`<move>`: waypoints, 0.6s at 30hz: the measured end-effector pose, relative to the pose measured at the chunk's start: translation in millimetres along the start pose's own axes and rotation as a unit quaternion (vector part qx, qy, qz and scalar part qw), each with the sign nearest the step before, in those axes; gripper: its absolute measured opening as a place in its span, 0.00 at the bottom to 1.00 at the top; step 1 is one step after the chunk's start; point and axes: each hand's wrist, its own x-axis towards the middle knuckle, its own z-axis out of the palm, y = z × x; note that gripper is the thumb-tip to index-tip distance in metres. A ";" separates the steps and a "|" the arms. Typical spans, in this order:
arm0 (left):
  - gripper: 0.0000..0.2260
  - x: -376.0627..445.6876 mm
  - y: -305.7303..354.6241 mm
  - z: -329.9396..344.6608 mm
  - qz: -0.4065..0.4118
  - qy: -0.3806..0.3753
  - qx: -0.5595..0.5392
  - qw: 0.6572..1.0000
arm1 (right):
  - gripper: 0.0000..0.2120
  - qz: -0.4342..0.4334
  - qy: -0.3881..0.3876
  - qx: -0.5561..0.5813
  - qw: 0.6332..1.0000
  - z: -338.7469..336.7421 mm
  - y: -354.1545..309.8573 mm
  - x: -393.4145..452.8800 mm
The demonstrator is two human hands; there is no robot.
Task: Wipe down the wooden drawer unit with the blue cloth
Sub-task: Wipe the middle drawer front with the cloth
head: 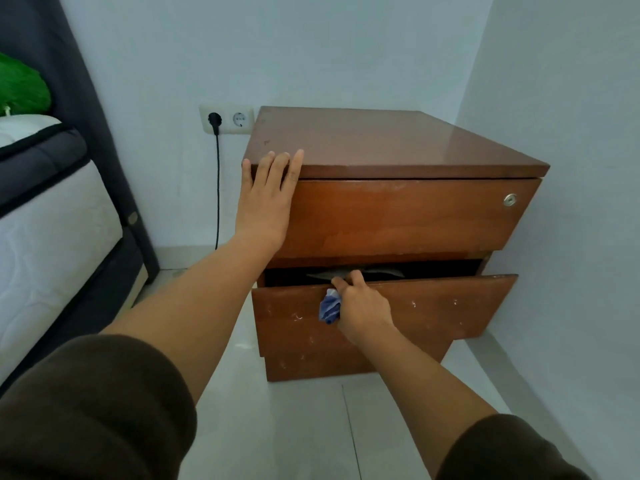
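The wooden drawer unit (398,143) stands in the room's corner, with a closed top drawer (408,216) bearing a round lock and a lower drawer (433,306) pulled partly out. My left hand (268,199) lies flat with fingers spread on the unit's front left top corner. My right hand (360,304) holds the bunched blue cloth (329,308) while its fingers hook over the top edge of the open lower drawer. Pale papers show inside that drawer behind my fingers.
A bed (45,220) with a dark frame stands at the left. A double wall socket (227,119) with a black cable plugged in sits left of the unit. White walls close in behind and to the right. Pale floor tiles (294,410) lie in front.
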 end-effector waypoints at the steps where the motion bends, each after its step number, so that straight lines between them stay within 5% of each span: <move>1: 0.47 -2.5 -2.8 -1.1 0.009 0.002 -0.017 1.000 | 0.29 -0.001 -0.013 -0.003 1.000 -5.3 1.0 -1.2; 6: 0.33 -53.8 -15.9 5.6 -0.037 0.075 -0.192 0.978 | 0.18 -0.017 -0.004 -0.018 1.000 -43.9 -3.3 -6.0; 9: 0.20 -89.1 -9.8 19.1 -0.220 -0.050 -0.368 0.902 | 0.12 -0.061 0.087 -0.047 0.993 -62.6 -20.1 -4.9; 13: 0.14 -116.6 -8.5 39.6 -0.434 -0.159 -0.488 0.741 | 0.12 -0.132 0.146 -0.055 0.979 -58.2 -59.6 1.0; 18: 0.18 -123.4 -16.9 37.9 -0.416 -0.185 -0.536 0.711 | 0.13 -0.191 0.132 -0.098 0.968 -28.2 -97.6 12.0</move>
